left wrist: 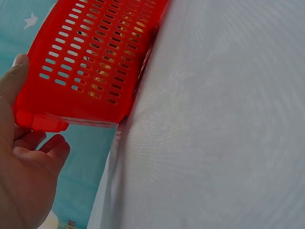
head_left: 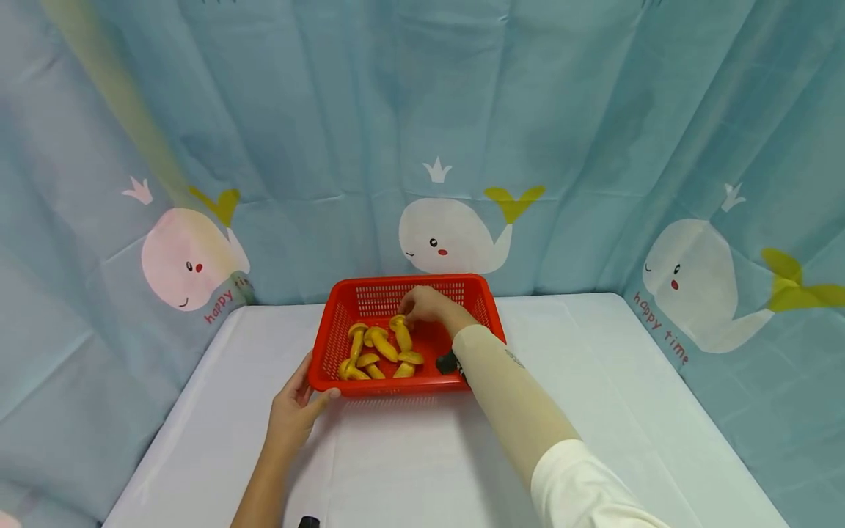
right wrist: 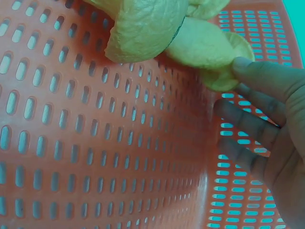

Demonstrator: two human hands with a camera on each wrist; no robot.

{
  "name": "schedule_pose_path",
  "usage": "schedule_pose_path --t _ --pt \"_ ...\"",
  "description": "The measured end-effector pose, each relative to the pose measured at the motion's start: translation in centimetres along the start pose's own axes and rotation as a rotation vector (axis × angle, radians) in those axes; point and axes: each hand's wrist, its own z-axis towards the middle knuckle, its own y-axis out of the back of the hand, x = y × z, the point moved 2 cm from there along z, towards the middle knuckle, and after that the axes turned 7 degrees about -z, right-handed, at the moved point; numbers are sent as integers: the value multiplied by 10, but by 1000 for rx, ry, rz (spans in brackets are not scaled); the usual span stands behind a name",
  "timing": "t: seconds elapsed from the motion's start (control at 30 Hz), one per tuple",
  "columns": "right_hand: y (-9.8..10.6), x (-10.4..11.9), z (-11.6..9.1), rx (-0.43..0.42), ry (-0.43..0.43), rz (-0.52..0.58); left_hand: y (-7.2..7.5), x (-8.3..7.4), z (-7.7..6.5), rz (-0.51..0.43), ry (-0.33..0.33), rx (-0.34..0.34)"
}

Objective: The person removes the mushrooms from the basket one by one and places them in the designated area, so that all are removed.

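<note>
A red plastic basket [head_left: 403, 386] with slotted walls sits on the white table, several yellow mushrooms lying in its left half. My left hand [head_left: 290, 418] grips the basket's near left corner; in the left wrist view the thumb lies along the outer wall and the fingers curl beneath the rim. Inside the basket, my right hand [head_left: 425, 304] pinches one yellow mushroom [head_left: 401, 336] near its cap. The right wrist view shows the thumb on this mushroom [right wrist: 198, 45], the index finger partly hidden behind the cap, and the other fingers extended.
A white cloth [head_left: 396, 462] covers the table. Pale blue curtains [head_left: 370, 110] with printed whales stand behind and on both sides. A small black object [head_left: 447, 362] shows by the right wrist, and another black piece [head_left: 309, 522] at the bottom edge.
</note>
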Motion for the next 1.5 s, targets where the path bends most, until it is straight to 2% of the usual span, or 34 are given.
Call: schedule_pose_path --t 0.33,0.7,0.9,1.1,1.5 --pt "7 9 -1 -72 33 12 -1 0 0 42 20 -10" --pt "38 32 -17 -131 78 21 0 -1 -2 46 26 -17" --pt "54 40 -37 -172 112 47 -1 0 -2 43 33 -16" --pt "70 45 -58 -233 165 27 -2 -1 -3 38 26 -23" --pt "94 36 -111 -410 233 49 -3 -2 -5 48 20 -25"
